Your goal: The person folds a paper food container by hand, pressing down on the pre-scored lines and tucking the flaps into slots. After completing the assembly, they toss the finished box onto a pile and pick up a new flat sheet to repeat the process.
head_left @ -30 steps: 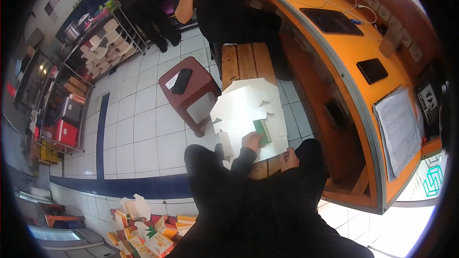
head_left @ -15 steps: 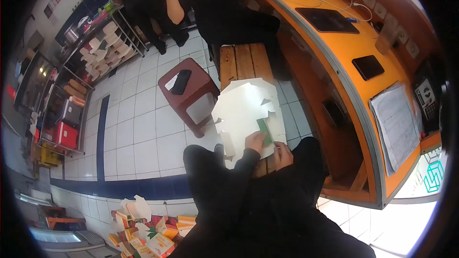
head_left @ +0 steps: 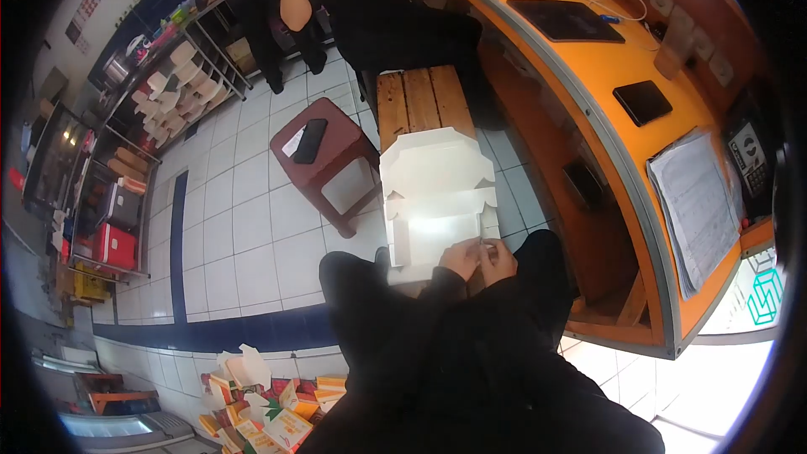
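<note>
Flat white carton on wooden bench, just ahead of hands. Pinched at near right corner by left hand and right hand, fingers closed, knuckles touching. Brown stool beyond left hand.

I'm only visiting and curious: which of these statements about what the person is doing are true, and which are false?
1. The left hand and right hand meet at the near edge of the white box. True.
2. A dark phone lies on the brown stool. True.
3. The white box lies on the brown stool. False: it lies on the wooden bench.
4. The counter is blue. False: it is orange.
</note>
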`<state>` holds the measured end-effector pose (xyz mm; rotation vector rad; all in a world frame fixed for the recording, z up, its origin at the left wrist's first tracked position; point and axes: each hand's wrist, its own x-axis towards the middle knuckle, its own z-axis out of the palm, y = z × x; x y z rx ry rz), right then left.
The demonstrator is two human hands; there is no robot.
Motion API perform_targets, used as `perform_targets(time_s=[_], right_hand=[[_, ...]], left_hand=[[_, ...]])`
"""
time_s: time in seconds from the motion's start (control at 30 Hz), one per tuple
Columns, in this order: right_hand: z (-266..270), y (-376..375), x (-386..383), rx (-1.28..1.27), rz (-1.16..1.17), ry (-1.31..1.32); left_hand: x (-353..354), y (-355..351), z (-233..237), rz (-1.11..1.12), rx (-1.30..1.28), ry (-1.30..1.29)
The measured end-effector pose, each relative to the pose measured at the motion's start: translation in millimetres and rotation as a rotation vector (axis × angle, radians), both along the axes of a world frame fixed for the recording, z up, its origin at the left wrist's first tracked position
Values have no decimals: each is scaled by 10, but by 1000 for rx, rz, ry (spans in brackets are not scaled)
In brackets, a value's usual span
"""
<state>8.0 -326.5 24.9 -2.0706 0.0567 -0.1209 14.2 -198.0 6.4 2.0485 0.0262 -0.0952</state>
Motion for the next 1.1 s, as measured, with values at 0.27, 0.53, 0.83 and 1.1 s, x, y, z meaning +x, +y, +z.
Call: perform_targets(time_s=[0.27,0.53,0.83,1.1], right_hand=[[-382,-126,146,28,-96,34],[-37,17,85,6,49,-124],[-12,27,27,-31,80,-177],[971,264,-418,-415,519,-462]], left_hand=[[-97,1020,882,517,186,-332],[-283,1348,707,350,-924,411],[-316,1351,643,191,-817,376],[-242,1339,-110,346,-884,162]])
